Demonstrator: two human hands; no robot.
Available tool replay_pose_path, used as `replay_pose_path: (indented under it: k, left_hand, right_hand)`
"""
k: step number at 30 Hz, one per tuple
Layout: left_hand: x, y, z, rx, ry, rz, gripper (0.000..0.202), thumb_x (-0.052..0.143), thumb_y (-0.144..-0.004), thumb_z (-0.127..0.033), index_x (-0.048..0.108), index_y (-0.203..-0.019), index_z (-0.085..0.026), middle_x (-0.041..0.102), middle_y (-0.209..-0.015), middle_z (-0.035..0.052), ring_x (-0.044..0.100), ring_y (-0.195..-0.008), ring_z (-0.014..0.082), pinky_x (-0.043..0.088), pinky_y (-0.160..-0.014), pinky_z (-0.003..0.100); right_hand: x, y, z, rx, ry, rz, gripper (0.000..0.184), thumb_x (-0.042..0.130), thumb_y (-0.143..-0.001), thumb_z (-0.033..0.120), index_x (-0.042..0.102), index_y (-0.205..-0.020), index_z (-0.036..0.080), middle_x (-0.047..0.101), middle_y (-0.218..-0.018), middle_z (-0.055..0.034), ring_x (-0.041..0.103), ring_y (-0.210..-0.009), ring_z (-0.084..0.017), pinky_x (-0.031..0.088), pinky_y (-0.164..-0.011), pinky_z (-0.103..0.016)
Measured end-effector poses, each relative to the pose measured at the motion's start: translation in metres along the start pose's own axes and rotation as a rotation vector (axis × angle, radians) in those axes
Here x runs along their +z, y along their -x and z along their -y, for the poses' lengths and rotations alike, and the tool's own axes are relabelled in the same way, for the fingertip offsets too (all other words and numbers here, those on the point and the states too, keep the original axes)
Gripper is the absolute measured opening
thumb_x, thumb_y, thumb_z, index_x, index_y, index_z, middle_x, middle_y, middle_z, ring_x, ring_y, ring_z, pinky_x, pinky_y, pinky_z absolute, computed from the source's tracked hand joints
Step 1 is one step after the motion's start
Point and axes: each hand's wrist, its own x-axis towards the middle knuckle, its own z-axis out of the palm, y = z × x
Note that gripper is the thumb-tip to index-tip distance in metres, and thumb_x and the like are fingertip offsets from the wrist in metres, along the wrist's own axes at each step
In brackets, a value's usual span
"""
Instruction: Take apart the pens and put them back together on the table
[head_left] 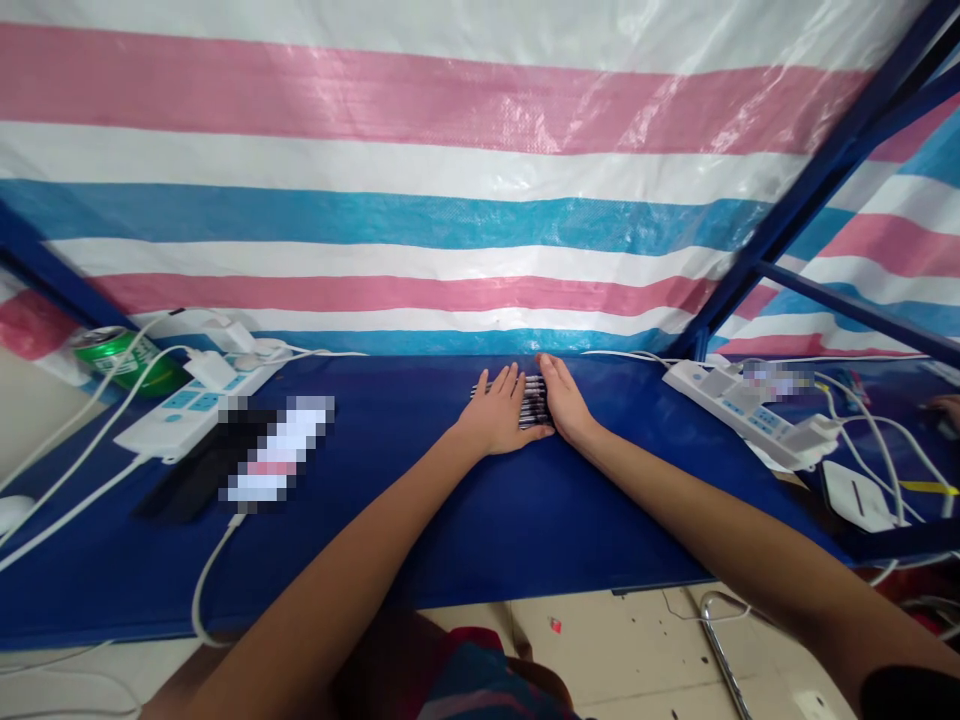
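Several dark pens (534, 404) lie side by side in a close row on the blue tabletop, pointing left to right. Across their left part rests my left hand (495, 410), palm down with the fingers spread and the thumb along the near side of the row. My right hand (568, 402) stands on its edge against the right ends of the pens, its fingers stretched out and pointing away from me. Neither hand is wrapped around a pen. The left ends of the pens are partly hidden under my left hand.
On the left are a power strip (191, 405) with plugged-in chargers, a green can (124, 358) and a cabled phone (281, 450). Another power strip (750, 415) and a white device (859, 495) stand right. A striped sheet (420, 220) hangs behind the blue table (510, 540). Another person's hand (946, 408) shows far right.
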Motion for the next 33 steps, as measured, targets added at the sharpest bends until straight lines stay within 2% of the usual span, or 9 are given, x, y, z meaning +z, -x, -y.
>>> replay_pose_path:
  k: [3,9,13,20,23,25,28,30,33]
  left_hand:
    - [-0.002,0.0,-0.002,-0.003,-0.007,0.01,0.121,0.03,-0.09,-0.095,0.022,-0.172,-0.008,0.014,-0.178,0.0214,0.008,-0.168,0.0373,0.0,-0.134,0.061]
    - [-0.002,0.0,-0.002,0.007,-0.018,0.017,0.122,0.029,-0.09,-0.094,0.024,-0.171,-0.003,0.021,-0.177,0.023,0.006,-0.168,0.0368,-0.001,-0.135,0.058]
    - [-0.001,0.001,-0.003,0.01,-0.02,0.015,0.123,0.029,-0.091,-0.094,0.022,-0.171,-0.001,0.016,-0.177,0.0236,0.005,-0.168,0.0356,0.0,-0.135,0.057]
    - [-0.014,0.004,-0.001,0.037,0.043,0.032,0.124,0.032,-0.089,-0.096,0.02,-0.172,-0.005,0.016,-0.178,0.0217,0.01,-0.168,0.0356,0.005,-0.136,0.055]
    - [-0.022,0.007,0.018,0.048,0.098,-0.068,0.102,0.032,-0.1,-0.084,0.032,-0.169,-0.008,0.027,-0.176,0.021,0.022,-0.166,0.0339,0.018,-0.135,0.051]
    - [-0.027,0.01,0.038,0.038,0.144,-0.206,0.078,0.033,-0.108,-0.069,0.045,-0.163,-0.014,0.042,-0.17,0.0175,0.036,-0.159,0.032,0.029,-0.13,0.048]
    - [-0.029,0.016,0.067,0.007,0.164,-0.357,0.049,0.048,-0.11,-0.051,0.068,-0.141,-0.02,0.064,-0.146,0.0141,0.056,-0.139,0.0307,0.042,-0.121,0.048]
    - [-0.027,0.019,0.079,-0.027,0.181,-0.385,0.037,0.056,-0.107,-0.045,0.076,-0.125,-0.021,0.068,-0.132,0.0126,0.06,-0.129,0.0298,0.045,-0.117,0.048]
    - [-0.022,0.021,0.085,-0.086,0.217,-0.346,0.029,0.066,-0.102,-0.046,0.081,-0.116,-0.025,0.07,-0.127,0.0098,0.059,-0.126,0.0312,0.045,-0.114,0.052]
  right_hand:
    - [-0.001,-0.005,0.002,0.046,-0.038,-0.082,0.073,0.028,-0.104,0.078,0.05,-0.156,0.033,0.062,-0.154,-0.0069,0.052,-0.15,-0.029,0.042,-0.125,-0.055]
    - [0.0,-0.006,0.007,0.072,-0.123,-0.015,0.066,0.035,-0.104,0.078,0.061,-0.143,0.03,0.064,-0.152,-0.0074,0.055,-0.147,-0.029,0.044,-0.125,-0.052]
    - [0.003,-0.001,0.01,0.094,-0.155,-0.042,0.063,0.036,-0.104,0.076,0.063,-0.136,0.028,0.065,-0.15,-0.008,0.057,-0.145,-0.027,0.042,-0.126,-0.051]
    - [-0.005,0.001,0.016,-0.04,-0.028,0.001,0.06,0.04,-0.106,0.072,0.063,-0.139,0.028,0.067,-0.146,-0.0083,0.059,-0.14,-0.028,0.042,-0.124,-0.047]
    - [-0.021,-0.008,0.007,-0.191,0.152,0.03,0.057,0.044,-0.107,0.067,0.062,-0.144,0.027,0.065,-0.148,-0.0111,0.059,-0.138,-0.03,0.042,-0.123,-0.05]
    - [-0.033,-0.016,0.0,-0.265,0.287,0.046,0.051,0.045,-0.107,0.061,0.07,-0.135,0.026,0.069,-0.14,-0.0131,0.06,-0.135,-0.032,0.042,-0.122,-0.053]
    - [-0.048,-0.023,-0.01,-0.266,0.387,0.116,0.041,0.054,-0.105,0.056,0.079,-0.117,0.026,0.074,-0.129,-0.0125,0.064,-0.127,-0.034,0.044,-0.119,-0.056]
    - [-0.053,-0.024,-0.012,-0.26,0.382,0.178,0.037,0.056,-0.105,0.053,0.082,-0.109,0.027,0.075,-0.128,-0.0112,0.067,-0.124,-0.033,0.046,-0.116,-0.056]
    - [-0.053,-0.024,-0.012,-0.274,0.391,0.214,0.031,0.063,-0.102,0.051,0.082,-0.109,0.029,0.077,-0.128,-0.0094,0.067,-0.125,-0.033,0.046,-0.116,-0.057]
